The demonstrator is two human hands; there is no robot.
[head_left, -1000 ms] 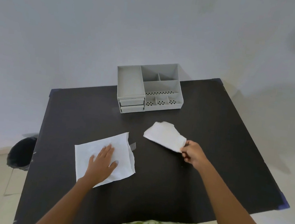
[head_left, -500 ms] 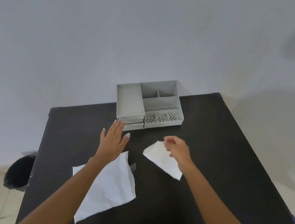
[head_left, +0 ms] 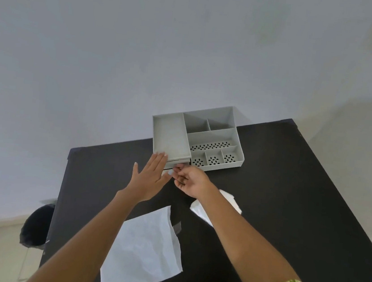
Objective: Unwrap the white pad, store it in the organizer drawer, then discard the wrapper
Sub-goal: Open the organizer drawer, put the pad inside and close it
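Note:
The grey organizer (head_left: 219, 131) stands at the table's far edge, its two drawers stacked under the left tray. My left hand (head_left: 150, 176) is flat with fingers apart, its fingertips against the organizer's front left corner. My right hand (head_left: 189, 180) is just right of it, fingers pinched at the front of a drawer (head_left: 179, 161). The smaller white pad (head_left: 229, 199) lies on the table behind my right forearm, partly hidden. The thin white wrapper sheet (head_left: 143, 248) lies flat between my forearms.
The black table (head_left: 290, 200) fills the lower right. A dark waste bin (head_left: 35, 225) stands on the floor left of the table. A small grey scrap (head_left: 177, 226) lies beside the wrapper's right edge.
Both hands left the white pieces and reached forward to the organizer's drawer front. The pad and wrapper stay on the table. The camera tilted up and moved closer.

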